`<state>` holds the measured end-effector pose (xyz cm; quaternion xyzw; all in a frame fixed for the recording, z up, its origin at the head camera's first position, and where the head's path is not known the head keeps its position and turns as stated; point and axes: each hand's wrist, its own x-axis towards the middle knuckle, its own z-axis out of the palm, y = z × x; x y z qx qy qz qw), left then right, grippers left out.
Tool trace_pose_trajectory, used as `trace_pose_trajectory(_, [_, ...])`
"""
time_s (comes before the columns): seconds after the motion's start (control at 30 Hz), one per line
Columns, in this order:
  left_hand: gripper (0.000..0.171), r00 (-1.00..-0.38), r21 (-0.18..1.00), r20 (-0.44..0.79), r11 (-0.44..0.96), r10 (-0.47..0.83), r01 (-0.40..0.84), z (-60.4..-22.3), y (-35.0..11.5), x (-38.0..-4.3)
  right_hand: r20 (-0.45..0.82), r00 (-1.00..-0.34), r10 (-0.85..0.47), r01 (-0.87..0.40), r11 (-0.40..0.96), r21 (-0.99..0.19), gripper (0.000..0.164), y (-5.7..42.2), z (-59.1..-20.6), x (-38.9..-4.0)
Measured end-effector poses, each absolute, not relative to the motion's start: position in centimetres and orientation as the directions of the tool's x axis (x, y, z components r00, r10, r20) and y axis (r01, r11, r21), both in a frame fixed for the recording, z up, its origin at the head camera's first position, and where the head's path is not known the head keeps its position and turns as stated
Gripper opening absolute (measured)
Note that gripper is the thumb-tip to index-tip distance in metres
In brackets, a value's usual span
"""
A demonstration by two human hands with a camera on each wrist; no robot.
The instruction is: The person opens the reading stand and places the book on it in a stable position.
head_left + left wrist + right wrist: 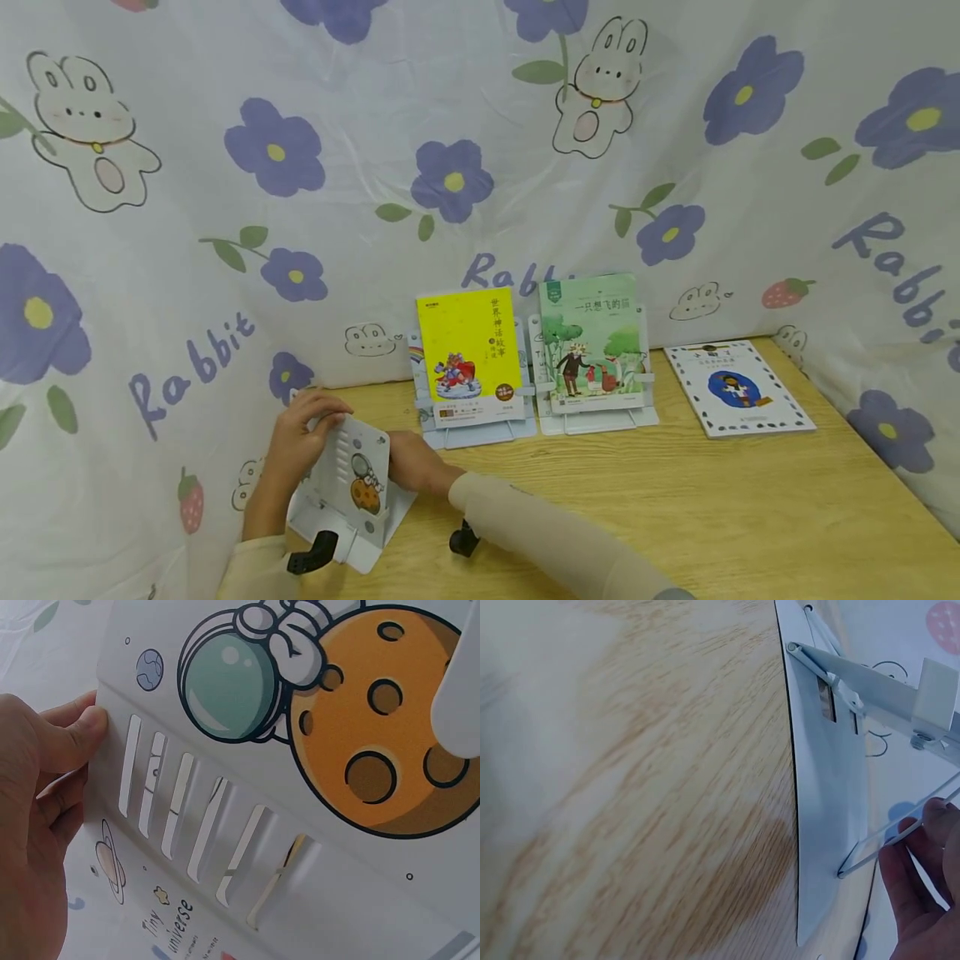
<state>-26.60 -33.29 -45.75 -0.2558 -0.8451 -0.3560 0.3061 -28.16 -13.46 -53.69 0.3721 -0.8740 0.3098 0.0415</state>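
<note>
A white metal book stand [341, 462] with an astronaut on an orange planet stands tilted up at the table's front left. My left hand [296, 437] pinches the top left edge of its slotted panel [217, 769], thumb on the printed side. Behind the panel, my right hand [416, 462] holds the stand's wire support leg [853, 868] between thumb and fingers, as the right wrist view shows. The leg's lower end meets the flat base plate [825, 825], which lies on the wood. In the head view the panel hides part of the right hand's fingers.
Right of the hands, a yellow book [468, 342] and a green book [592, 342] stand on similar holders at the back. A white book [738, 387] lies flat at the far right of the wooden table [637, 500]. Patterned cloth [360, 208] hangs behind and at left.
</note>
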Motion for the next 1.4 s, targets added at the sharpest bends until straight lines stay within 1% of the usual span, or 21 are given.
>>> trace_pose_trajectory(0.1, [0.028, -0.697, 0.461, 0.685, 0.614, 0.212, 0.64, -46.3, -33.3, -26.9, 0.316, -0.71, -0.629, -0.688, 0.525, -0.501, 0.032, -13.3, -53.7, -28.0])
trace_pose_trajectory(0.23, [0.024, -0.71, 0.484, 0.674, 0.605, 0.203, 0.632, -46.7, -33.1, -27.2, 0.305, -0.716, -0.628, -0.676, 0.513, -0.529, 0.033, -13.2, -53.7, -27.8])
trace_pose_trajectory(0.5, [0.029, -0.692, 0.488, 0.692, 0.574, 0.205, 0.658, -46.5, -32.7, -27.3, 0.294, -0.732, -0.614, -0.648, 0.494, -0.58, 0.034, -13.1, -53.6, -27.9])
trace_pose_trajectory(0.6, [0.03, -0.688, 0.488, 0.697, 0.568, 0.203, 0.663, -46.5, -32.5, -27.1, 0.282, -0.738, -0.613, -0.64, 0.502, -0.582, 0.034, -13.1, -53.6, -27.9])
trace_pose_trajectory(0.83, [0.029, -0.713, 0.511, 0.676, 0.579, 0.187, 0.636, -46.9, -32.7, -27.2, 0.283, -0.741, -0.609, -0.633, 0.494, -0.596, 0.034, -13.1, -53.8, -27.8])
trace_pose_trajectory(0.97, [0.027, -0.713, 0.504, 0.675, 0.588, 0.189, 0.633, -46.9, -32.7, -27.3, 0.284, -0.73, -0.622, -0.651, 0.508, -0.564, 0.037, -12.9, -53.7, -27.6])
trace_pose_trajectory(1.1, [0.027, -0.705, 0.493, 0.681, 0.59, 0.195, 0.64, -46.9, -32.7, -27.4, 0.289, -0.702, -0.652, -0.687, 0.511, -0.516, 0.039, -12.7, -53.5, -27.5])
trace_pose_trajectory(1.2, [0.029, -0.703, 0.491, 0.683, 0.587, 0.198, 0.643, -47.0, -32.7, -27.4, 0.293, -0.687, -0.665, -0.699, 0.494, -0.518, 0.04, -12.5, -53.4, -27.4])
trace_pose_trajectory(1.4, [0.027, -0.71, 0.505, 0.677, 0.581, 0.192, 0.639, -46.9, -32.7, -27.3, 0.29, -0.679, -0.675, -0.706, 0.492, -0.509, 0.04, -12.3, -53.3, -27.3])
